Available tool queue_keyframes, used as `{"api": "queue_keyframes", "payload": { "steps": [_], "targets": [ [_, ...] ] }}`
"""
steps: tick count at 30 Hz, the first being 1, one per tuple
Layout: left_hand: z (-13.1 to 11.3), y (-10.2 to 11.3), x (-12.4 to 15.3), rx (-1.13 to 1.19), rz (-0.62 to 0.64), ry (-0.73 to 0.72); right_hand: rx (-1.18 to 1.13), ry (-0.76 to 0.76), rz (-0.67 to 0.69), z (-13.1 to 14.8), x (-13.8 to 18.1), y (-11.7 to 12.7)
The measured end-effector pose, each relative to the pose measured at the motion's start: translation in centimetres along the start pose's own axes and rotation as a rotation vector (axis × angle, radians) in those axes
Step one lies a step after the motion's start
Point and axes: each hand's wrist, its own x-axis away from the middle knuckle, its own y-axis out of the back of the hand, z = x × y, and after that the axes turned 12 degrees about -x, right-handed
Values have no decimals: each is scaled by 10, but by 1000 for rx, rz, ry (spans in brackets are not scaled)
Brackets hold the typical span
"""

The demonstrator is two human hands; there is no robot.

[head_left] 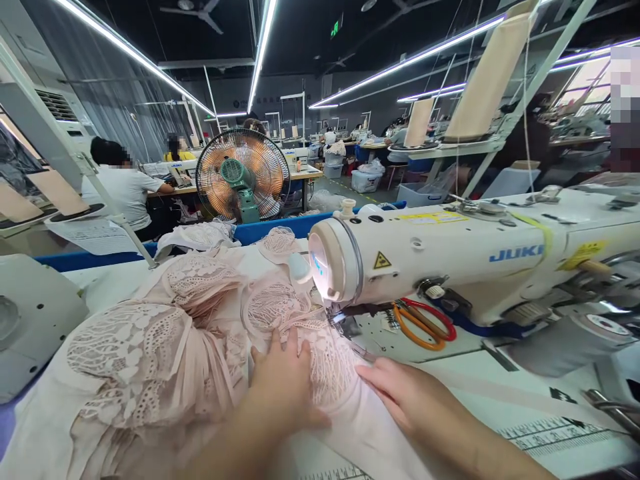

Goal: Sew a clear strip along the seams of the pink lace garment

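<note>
A pale pink lace bra (333, 373) lies under the needle area of a white JUKI sewing machine (395, 257). My left hand (285, 377) rests on its lace, fingers spread and flat. At the bra's right edge, my right hand (400, 393) is closed, thumb and fingers pinching the fabric close to the presser foot (337, 320). A second lace cup (275, 303) sits just beyond my left fingertips. To the left is a heap of similar lace pieces (140, 360). What lies beneath my palms is hidden.
Orange-handled scissors (417, 327) with a red loop lie behind the needle. A printed ruler (555, 433) runs along the table at right. Thread cones (490, 73) stand above the machine. A large fan (243, 177) and a seated co-worker (117, 183) are beyond the blue edge.
</note>
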Motion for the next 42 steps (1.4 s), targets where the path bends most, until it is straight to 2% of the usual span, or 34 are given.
{"api": "queue_keyframes", "payload": {
  "steps": [4,9,15,24,30,37,40,42],
  "targets": [
    [4,5,-3,-22,50,47,35,-12,1,3,-5,2],
    [17,6,-10,33,-28,101,60,-37,17,7,-15,3],
    [37,4,-20,71,-129,76,166,-120,66,18,-29,6],
    [54,-2,-35,74,-165,81,222,-220,175,33,-34,11],
    [56,-3,-40,32,-208,110,222,-270,212,38,-34,16],
    [58,-6,-47,1,-290,151,175,-253,154,29,-31,10],
    [43,-6,-41,-46,-423,197,139,-228,116,27,-24,8],
    [24,-8,-33,-50,-524,149,130,-181,75,23,-16,7]
  ]
}}
